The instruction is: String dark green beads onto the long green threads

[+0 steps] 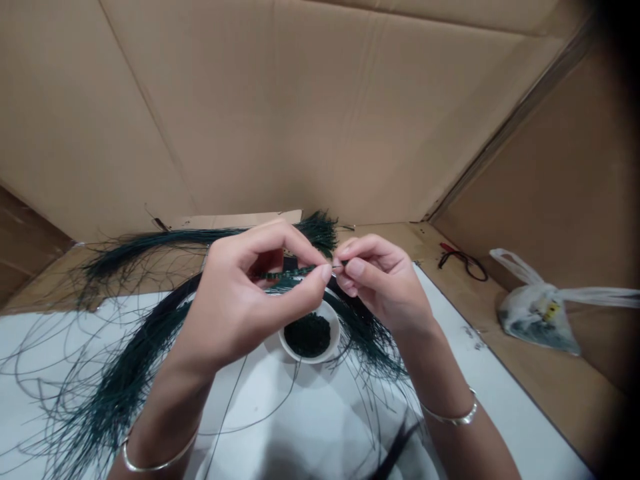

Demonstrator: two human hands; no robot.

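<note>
My left hand [250, 293] is raised above a small white bowl [331, 347] of dark green beads [307, 335]. Its thumb and fingers pinch a thin strand strung with dark green beads [287, 272]. My right hand [375, 283] meets it from the right, fingertips pinched on the strand's thin end, perhaps a needle, too fine to make out. Both wrists wear thin silver bangles. Long bundles of dark green beaded strands [125, 373] lie spread over the white sheet [310, 427] under my hands.
Cardboard walls [300, 100] close in the back and right side. Another bundle of green strands [165, 243] lies at the back left. A tied white plastic bag [537, 313] and a red and black looped cord [463, 260] rest on the cardboard floor at right.
</note>
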